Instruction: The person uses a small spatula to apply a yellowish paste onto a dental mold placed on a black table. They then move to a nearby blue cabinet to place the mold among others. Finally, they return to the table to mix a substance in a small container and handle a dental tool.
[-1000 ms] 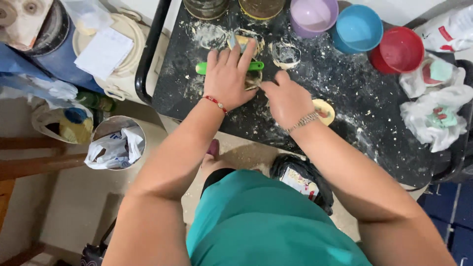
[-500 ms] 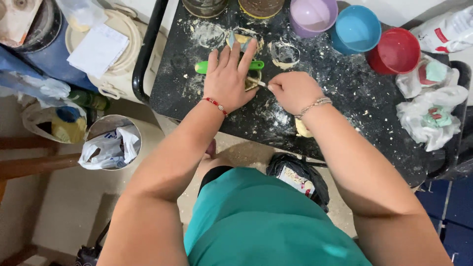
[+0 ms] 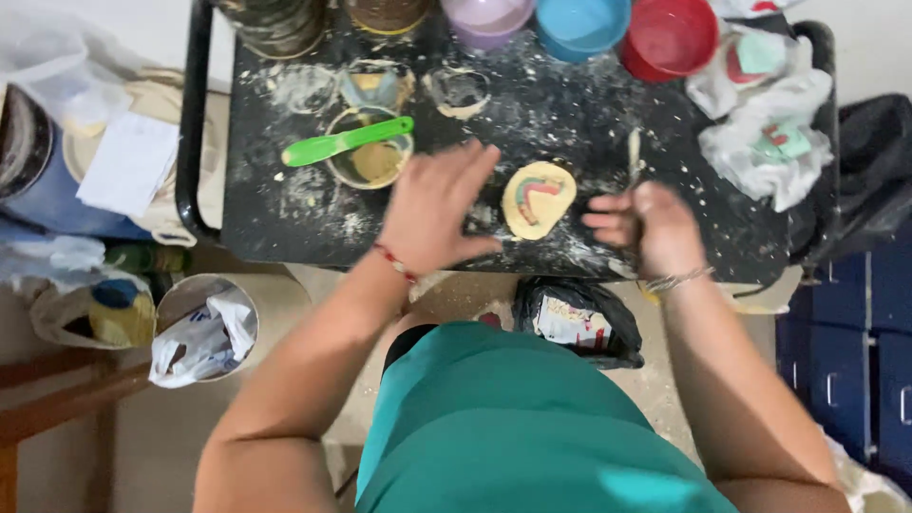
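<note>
Dough piece [image 3: 538, 198]: pale oval disc with a coloured arc, lay on the floured black table [image 3: 285, 218] between both hands.
Left hand [image 3: 439, 211]: fingers spread, just left of it, nearer.
Right hand [image 3: 646, 223]: curled, pinching a thin tool [image 3: 634, 157].
Green spatula [image 3: 344, 142]: farther, across a cup.

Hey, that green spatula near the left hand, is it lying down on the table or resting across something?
Resting across something: the green spatula lies flat over the rim of a round cutter ring, its handle sticking out past it.
</note>
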